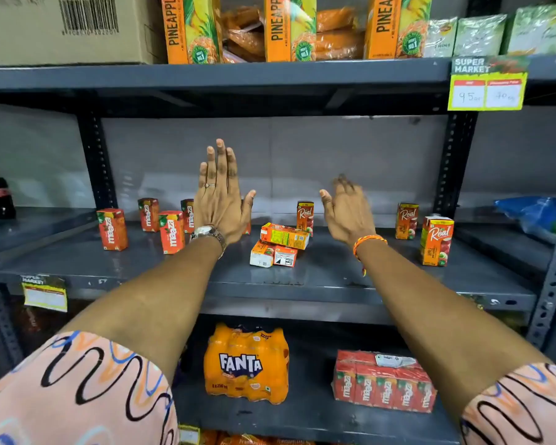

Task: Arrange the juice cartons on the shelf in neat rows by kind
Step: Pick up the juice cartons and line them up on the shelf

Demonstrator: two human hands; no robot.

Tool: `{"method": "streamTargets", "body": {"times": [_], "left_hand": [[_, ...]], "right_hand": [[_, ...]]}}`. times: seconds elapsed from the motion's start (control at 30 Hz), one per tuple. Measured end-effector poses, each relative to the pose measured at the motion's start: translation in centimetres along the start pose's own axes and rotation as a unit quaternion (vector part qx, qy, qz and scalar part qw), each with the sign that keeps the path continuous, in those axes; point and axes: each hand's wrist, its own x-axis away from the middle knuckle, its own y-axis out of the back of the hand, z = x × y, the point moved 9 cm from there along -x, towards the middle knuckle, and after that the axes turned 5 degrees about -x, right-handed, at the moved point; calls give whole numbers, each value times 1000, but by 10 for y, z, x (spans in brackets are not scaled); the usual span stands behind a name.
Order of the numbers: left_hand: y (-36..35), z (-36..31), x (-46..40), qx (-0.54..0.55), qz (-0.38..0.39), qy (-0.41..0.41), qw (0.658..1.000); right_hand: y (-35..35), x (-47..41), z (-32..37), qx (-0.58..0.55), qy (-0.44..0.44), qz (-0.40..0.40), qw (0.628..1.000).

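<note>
**Cartons still scattered, nothing in rows yet**

Both my hands are raised over the middle shelf [334, 277] and hold nothing. My left hand [220, 200] is flat, its fingers [220, 155] straight and close together, thumb out to the side. My right hand [347, 213] is blurred; its fingers look loosely spread and a little curled, but I cannot tell more than that.

As I judge it, the sorting has barely begun. To the left stand the red mango cartons [112, 229], four upright that I can see, loosely grouped but staggered and turned at different angles, one partly hidden behind my left hand. To the right are three upright apple cartons [436, 240], well apart from one another: one just behind the middle heap, one near the back, one near the front. Between my hands lie the fallen cartons [280, 244], two or three, one resting across the others.

Left to do: stand the fallen ones up, tell their kind, gather each kind together and square the rows.
</note>
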Motion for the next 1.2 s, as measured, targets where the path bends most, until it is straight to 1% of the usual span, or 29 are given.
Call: {"method": "streamTargets", "body": {"times": [0.07, 0.13, 0.17, 0.2, 0.27, 0.37, 0.43, 0.53, 0.63, 0.73, 0.8, 0.87, 0.93, 1.03, 1.17, 1.2], "left_hand": [[5, 1, 9, 16, 3, 25, 1000], [4, -3, 24, 28, 5, 22, 999], [1, -6, 34, 39, 8, 16, 999], [-2, -9, 45, 47, 20, 11, 999], [-7, -15, 69, 51, 37, -6, 998], [-23, -30, 113, 68, 94, -34, 993], [-35, -38, 143, 71, 142, -46, 986], [-53, -39, 177, 62, 214, -34, 974], [-56, -37, 189, 23, 222, -47, 974], [-53, -38, 187, 3, 188, -53, 981], [-53, -39, 186, -12, 167, -48, 985], [-55, -40, 186, -25, 157, -40, 986], [-56, -39, 186, -30, 156, -28, 987], [-57, -38, 186, -23, 157, -17, 987], [-57, -37, 186, -6, 150, -15, 989], [-57, -36, 186, 0, 144, -13, 990]], "right_hand": [[-26, 4, 6, -28, -6, 94, 995], [-52, 14, 12, -36, -26, 195, 980], [-67, 19, 15, -34, -22, 232, 972], [-78, 25, 17, -39, -23, 265, 963], [-93, 28, 19, -67, -31, 296, 952], [-102, 25, 14, -164, -107, 288, 938], [-103, 23, 12, -238, -170, 280, 914], [-96, 22, 11, -322, -222, 265, 881], [-85, 33, 9, -415, -274, 229, 837], [-72, 57, 12, -513, -313, 186, 778], [-58, 76, 20, -571, -305, 165, 744], [-41, 92, 29, -610, -276, 153, 727], [-22, 107, 34, -629, -248, 139, 723], [12, 124, 45, -655, -203, 98, 721], [54, 149, 57, -658, -155, 72, 733], [63, 156, 59, -663, -144, 69, 732]]}}
